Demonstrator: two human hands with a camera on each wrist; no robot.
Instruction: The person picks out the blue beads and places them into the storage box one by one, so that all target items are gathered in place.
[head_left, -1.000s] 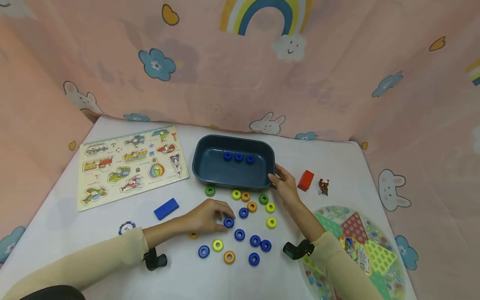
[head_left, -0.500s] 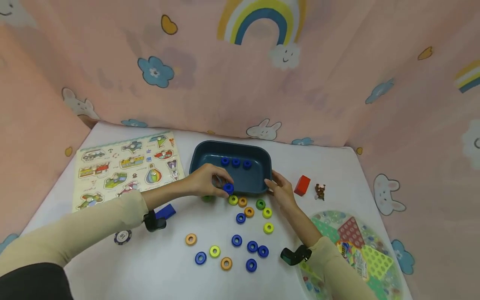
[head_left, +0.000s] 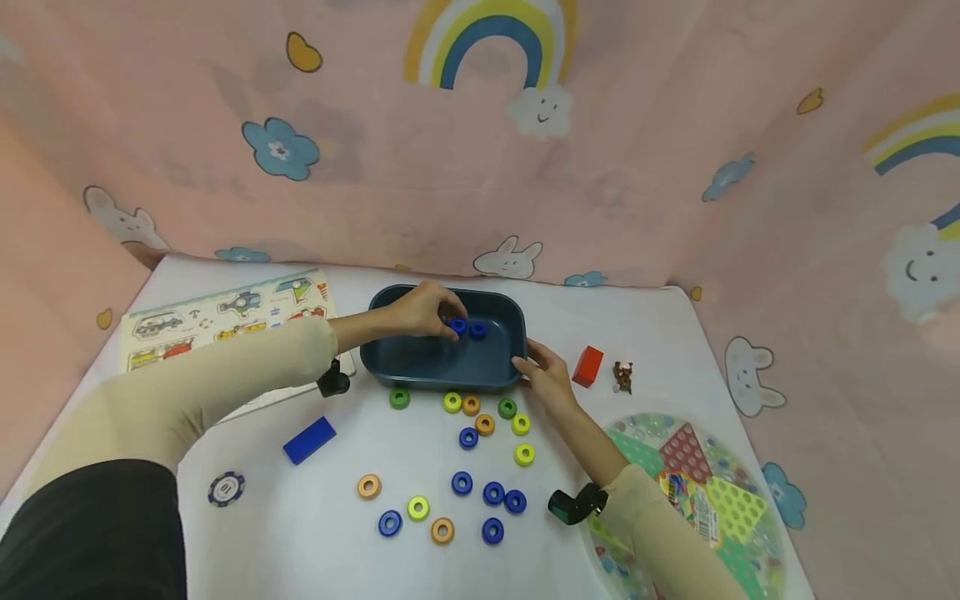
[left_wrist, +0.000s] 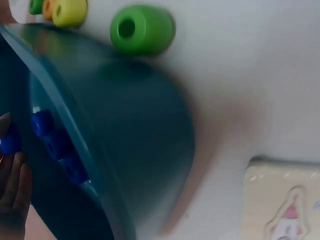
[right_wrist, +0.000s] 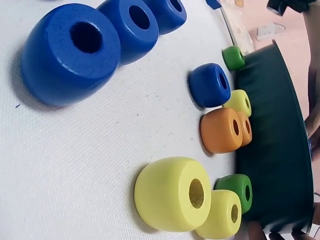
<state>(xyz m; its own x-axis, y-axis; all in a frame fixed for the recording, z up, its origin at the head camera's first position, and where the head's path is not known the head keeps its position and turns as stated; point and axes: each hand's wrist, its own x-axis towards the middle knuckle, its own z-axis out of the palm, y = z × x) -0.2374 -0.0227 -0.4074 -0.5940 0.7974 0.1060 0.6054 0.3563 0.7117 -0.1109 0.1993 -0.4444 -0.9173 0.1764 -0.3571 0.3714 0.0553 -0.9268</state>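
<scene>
My left hand [head_left: 423, 314] is over the dark teal tray [head_left: 442, 367], pinching a blue bead [left_wrist: 10, 141] between thumb and fingers. Inside the tray, three blue beads [left_wrist: 57, 144] stand in a row in the left wrist view; the hand covers part of this row in the head view. My right hand [head_left: 551, 379] holds the tray by its right side near the front corner, thumb over the rim. Along the tray's front lie green [head_left: 400, 398], yellow [head_left: 452, 402] and orange beads [head_left: 471, 405]. Several loose blue beads [head_left: 492, 531] lie nearer to me.
A picture puzzle board [head_left: 225, 321] lies left, partly under the left sleeve. Nearby are a blue block [head_left: 309, 440] and a poker chip [head_left: 227, 489]. On the right stand a red block [head_left: 588, 367] and a small brown figure [head_left: 623, 377], with a round game board [head_left: 682, 500] nearer.
My left hand has picked a blue bead off the table and carried it forward over the rim into the tray. The right hand keeps its hold on the tray.
</scene>
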